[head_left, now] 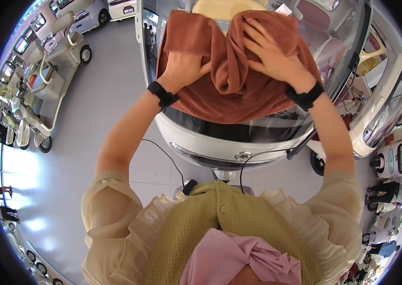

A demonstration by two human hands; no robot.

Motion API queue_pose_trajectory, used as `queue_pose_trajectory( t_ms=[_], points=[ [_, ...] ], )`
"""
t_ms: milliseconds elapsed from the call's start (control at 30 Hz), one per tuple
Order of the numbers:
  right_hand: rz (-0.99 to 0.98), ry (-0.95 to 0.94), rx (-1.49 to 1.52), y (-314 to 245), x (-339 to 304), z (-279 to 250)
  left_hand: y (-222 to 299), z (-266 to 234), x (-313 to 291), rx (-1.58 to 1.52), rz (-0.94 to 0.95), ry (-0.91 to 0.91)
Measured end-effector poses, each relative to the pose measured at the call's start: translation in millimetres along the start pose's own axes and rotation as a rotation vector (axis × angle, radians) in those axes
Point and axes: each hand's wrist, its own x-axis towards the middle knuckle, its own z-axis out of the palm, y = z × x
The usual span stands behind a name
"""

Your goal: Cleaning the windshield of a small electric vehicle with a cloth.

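A reddish-brown cloth [262, 97] lies bunched and draped over the front windscreen [201, 126] of a small white vehicle [210, 145]. My left hand [183, 69] rests flat on the cloth's left part; a folded flap covers its fingers, while the thumb sticks out to the right. On the cloth's right part, my right hand [270, 54] presses with its fingers stretched and spread. Between the two hands the cloth gathers into a thick, hanging fold. Both wrists wear black bands.
A white door [386, 109] stands open at the vehicle's right side. Thin black cables [168, 154] hang between me and the vehicle's front. Small open vehicles [51, 85] line the left side across the grey floor [101, 71]. Several people stand far off at the right edge.
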Motion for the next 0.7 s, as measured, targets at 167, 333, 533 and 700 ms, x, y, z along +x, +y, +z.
queue_pose_trajectory(
  t_ms=[167, 333, 533, 700],
  points=[
    [0.161, -0.092, -0.133, 55, 32, -40, -39, -12, 56, 0.096, -0.312, -0.358],
    [0.178, 0.127, -0.262, 92, 105, -55, -76, -20, 113, 0.354, -0.281, 0.037],
    [0.286, 0.356, -0.356, 112, 160, -30, -93, -25, 149, 0.295, -0.519, 0.152],
    [0.201, 0.363, -0.341, 82, 166, -13, -124, -1, 133, 0.425, -0.434, 0.232]
  ],
)
